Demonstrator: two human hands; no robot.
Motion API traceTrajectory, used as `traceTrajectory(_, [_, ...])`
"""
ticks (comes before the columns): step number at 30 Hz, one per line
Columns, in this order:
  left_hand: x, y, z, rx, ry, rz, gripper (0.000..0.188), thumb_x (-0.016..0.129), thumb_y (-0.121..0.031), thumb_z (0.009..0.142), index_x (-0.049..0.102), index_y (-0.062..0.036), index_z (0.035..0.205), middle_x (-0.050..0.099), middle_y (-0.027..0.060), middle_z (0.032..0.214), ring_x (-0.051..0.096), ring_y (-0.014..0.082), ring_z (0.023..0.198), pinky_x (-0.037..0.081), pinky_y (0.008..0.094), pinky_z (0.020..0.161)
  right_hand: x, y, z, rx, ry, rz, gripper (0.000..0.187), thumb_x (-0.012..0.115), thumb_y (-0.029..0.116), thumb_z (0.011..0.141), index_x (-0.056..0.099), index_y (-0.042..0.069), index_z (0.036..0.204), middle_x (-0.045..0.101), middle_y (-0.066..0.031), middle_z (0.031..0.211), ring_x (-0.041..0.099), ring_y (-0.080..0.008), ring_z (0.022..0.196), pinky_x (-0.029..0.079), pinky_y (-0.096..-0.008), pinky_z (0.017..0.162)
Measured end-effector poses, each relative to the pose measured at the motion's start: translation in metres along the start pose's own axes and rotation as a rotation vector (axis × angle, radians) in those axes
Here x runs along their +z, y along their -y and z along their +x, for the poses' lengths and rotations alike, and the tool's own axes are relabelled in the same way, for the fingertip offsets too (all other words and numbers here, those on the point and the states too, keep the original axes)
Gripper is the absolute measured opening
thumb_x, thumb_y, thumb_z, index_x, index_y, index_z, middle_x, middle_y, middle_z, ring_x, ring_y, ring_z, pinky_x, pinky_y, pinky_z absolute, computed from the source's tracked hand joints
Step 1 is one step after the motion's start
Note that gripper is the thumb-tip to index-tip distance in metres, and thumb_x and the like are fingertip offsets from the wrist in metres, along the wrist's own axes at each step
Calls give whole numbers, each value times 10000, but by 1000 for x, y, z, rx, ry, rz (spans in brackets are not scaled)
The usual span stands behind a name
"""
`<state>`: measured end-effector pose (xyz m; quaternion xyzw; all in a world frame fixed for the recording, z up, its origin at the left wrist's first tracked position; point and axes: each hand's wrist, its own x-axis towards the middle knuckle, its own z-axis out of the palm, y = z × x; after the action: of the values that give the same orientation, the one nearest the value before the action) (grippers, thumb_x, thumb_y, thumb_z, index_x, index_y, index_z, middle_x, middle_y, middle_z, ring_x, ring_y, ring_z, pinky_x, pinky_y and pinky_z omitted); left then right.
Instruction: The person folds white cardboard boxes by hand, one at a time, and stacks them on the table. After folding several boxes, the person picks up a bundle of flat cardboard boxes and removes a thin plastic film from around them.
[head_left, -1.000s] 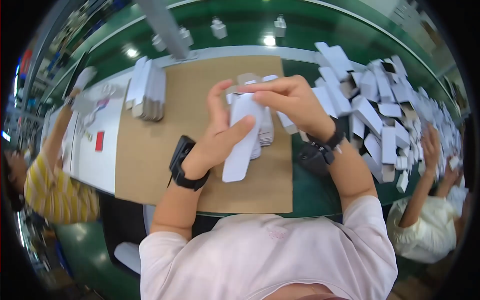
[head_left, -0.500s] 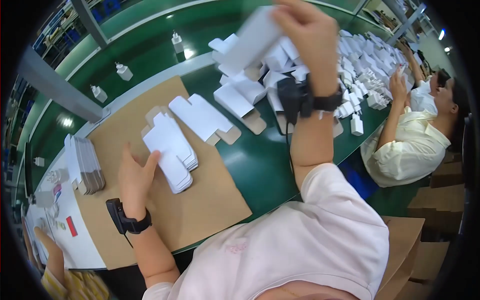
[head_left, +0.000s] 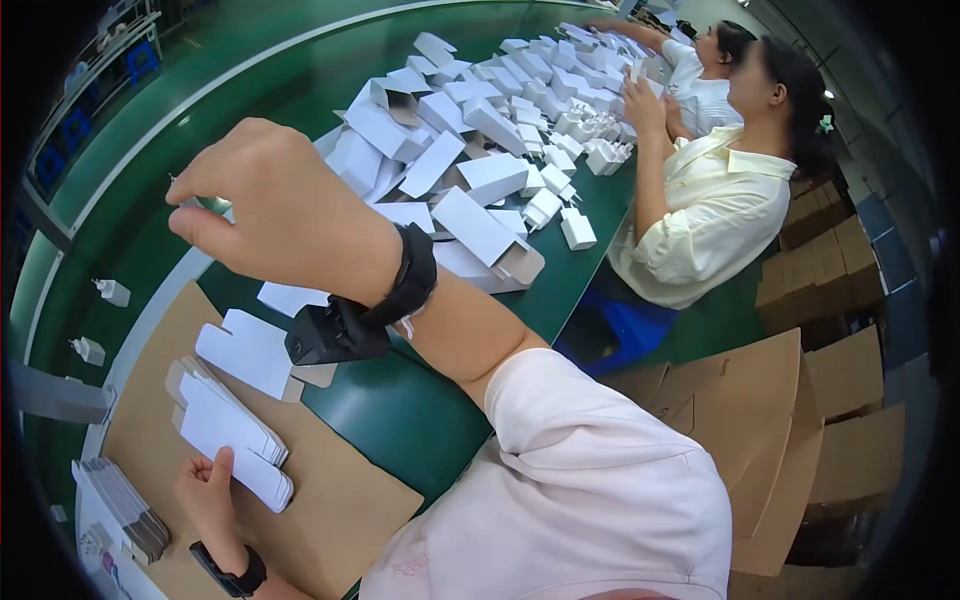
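Observation:
My right hand (head_left: 260,195) reaches over the far edge of the table. Its thumb and bent fingers close round a white plug charger (head_left: 190,204), mostly hidden by the hand, with green showing between the fingers. At the lower left, my left hand (head_left: 208,490) has its thumb and fingertips closed at the edge of a flat white carton (head_left: 215,415) on a small stack. Beside that stack lies another flat white carton (head_left: 245,352). Opened white boxes (head_left: 375,130) form a large heap beyond my right forearm.
Brown cardboard (head_left: 340,500) covers the near table. A bundle of flat cartons (head_left: 120,505) stands at the lower left. More chargers (head_left: 112,292) sit on the green surface beyond the edge, near a grey post (head_left: 65,400). Two people work at right; large brown boxes (head_left: 720,420) stand beside me.
My right hand has let go of a white box over the heap and moved left to a charger. My left hand's spread fingers have closed at the carton stack. The view has swung right.

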<state>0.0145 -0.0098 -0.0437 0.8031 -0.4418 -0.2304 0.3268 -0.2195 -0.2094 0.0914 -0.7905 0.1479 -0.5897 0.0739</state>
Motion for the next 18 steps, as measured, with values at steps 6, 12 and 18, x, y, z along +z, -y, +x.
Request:
traceTrajectory(6, [-11,-28,-6,-297,31,-187,230,680,-213,764,525,-61,688,484,-25,573,435,62,470,347,211,410,9,-4,-4,-87,77,-9,145,687,176,688,681,68,784,661,-83,765,614,-253,702,485,-316,630])
traceTrajectory(12, [-22,-52,-29,-136,62,-509,177,692,-138,752,567,-13,767,588,8,677,517,59,551,416,194,477,32,39,-24,260,624,203,320,647,162,779,602,69,1081,656,-111,906,633,-163,677,482,-246,610])
traceTrajectory(18, [-27,-66,-43,1,30,-532,219,718,-128,723,531,-31,664,539,-31,615,478,22,547,377,173,490,76,66,-59,272,777,418,417,642,209,801,524,92,1184,622,-139,973,639,-216,681,493,-261,616])
